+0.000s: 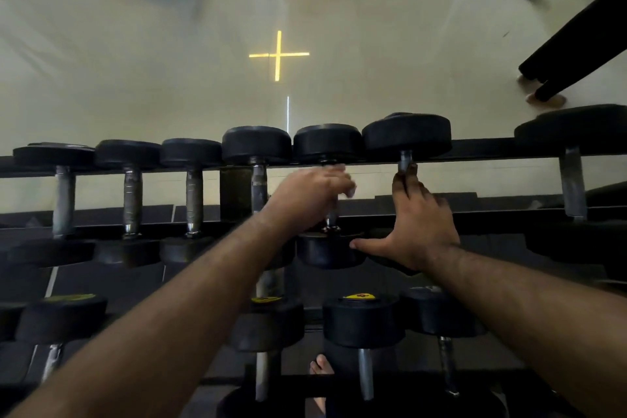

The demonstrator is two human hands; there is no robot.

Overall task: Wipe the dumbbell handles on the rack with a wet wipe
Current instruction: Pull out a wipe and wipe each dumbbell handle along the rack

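The pale floor (135, 61) fills the upper half of the view, with a yellow cross (278, 55) marked on it. Below it the black rack (492, 149) carries a row of dumbbells on its upper level, and more dumbbells lie on the lower level (363, 322). The right hand (422, 224) rests flat with straight fingers along the handle of one dumbbell (406, 136), the thumb spread toward the left and touching the next weight. The left hand (310, 195) has its fingers curled around the handle of the neighbouring dumbbell (327, 142), near the middle of the upper row. A small white piece, the wet wipe (351, 190), shows at its fingertips, blurred.
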